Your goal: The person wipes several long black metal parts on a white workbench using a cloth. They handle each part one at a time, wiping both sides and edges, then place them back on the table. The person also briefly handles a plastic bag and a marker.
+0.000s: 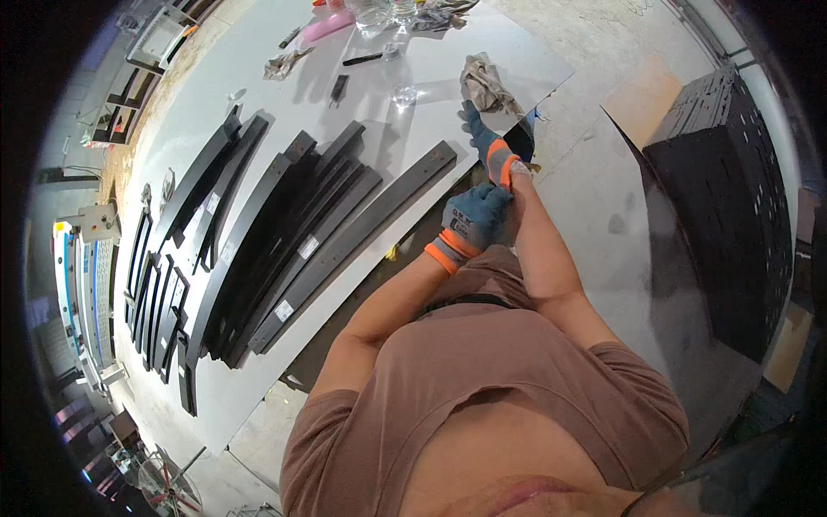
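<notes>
Both hands wear blue-grey work gloves with orange cuffs. My left hand (pixel 476 217) is closed, its fingers gripping the cuff of the right glove (pixel 501 161) at the wrist. My right hand (pixel 484 136) stretches away from me with its fingers extended and holds nothing that shows. Just beyond its fingertips a crumpled beige cloth (pixel 487 84) lies at the table's right edge. Left of the hands, a long dark bar (pixel 370 241) with a white label lies along the near side of the white table (pixel 258 401).
Several dark curved bars (pixel 267 233) and shorter dark pieces (pixel 155 310) cover the table's left half. Clear bottles (pixel 370 15), a pink item (pixel 327 26) and rags (pixel 286 64) sit at the far end. A tall stack of black panels (pixel 719 198) stands at right. A fan (pixel 168 482) is lower left.
</notes>
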Tool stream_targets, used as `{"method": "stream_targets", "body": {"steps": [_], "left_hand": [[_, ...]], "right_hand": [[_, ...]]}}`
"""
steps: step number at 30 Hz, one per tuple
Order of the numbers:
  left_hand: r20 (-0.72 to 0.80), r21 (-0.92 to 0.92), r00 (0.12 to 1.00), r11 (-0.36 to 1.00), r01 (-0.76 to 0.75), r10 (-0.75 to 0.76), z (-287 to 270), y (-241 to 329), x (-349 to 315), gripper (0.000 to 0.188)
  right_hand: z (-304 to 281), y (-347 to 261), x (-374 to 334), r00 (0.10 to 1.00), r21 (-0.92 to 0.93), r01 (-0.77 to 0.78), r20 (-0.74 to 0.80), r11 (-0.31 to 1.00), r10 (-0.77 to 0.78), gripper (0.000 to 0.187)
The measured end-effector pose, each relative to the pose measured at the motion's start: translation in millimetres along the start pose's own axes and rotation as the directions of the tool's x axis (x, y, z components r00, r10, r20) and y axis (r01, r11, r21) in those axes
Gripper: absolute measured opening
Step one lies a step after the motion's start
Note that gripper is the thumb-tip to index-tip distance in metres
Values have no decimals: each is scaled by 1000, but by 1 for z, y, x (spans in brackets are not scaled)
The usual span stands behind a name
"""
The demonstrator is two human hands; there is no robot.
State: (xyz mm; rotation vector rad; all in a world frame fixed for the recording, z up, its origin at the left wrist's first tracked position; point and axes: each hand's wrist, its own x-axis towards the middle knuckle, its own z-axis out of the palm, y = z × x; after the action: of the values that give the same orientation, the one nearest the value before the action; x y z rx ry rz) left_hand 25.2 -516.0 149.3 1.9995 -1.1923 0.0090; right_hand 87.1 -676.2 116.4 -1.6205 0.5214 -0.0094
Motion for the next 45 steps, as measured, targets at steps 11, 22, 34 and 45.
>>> {"method": "stream_targets", "body": {"steps": [11,22,34,45], "left_hand": [[137,23,944,954,300,-300,66,-14,69,16],[-120,577,665,494,651,-737,-16,-134,-78,88],[66,647,692,558,519,-719,3,-175,-99,62],[-68,518,750,620,590,-658,106,-178,102,61]], "right_hand": [[-79,81,123,884,-255,316,-271,914,-381,35],[-61,91,182,855,-941,132,-51,313,-515,61],[-169,108,280,761,-857,316,-27,407,-648,32],[-322,46,264,736,-576,317,-352,753,-579,29]]}}
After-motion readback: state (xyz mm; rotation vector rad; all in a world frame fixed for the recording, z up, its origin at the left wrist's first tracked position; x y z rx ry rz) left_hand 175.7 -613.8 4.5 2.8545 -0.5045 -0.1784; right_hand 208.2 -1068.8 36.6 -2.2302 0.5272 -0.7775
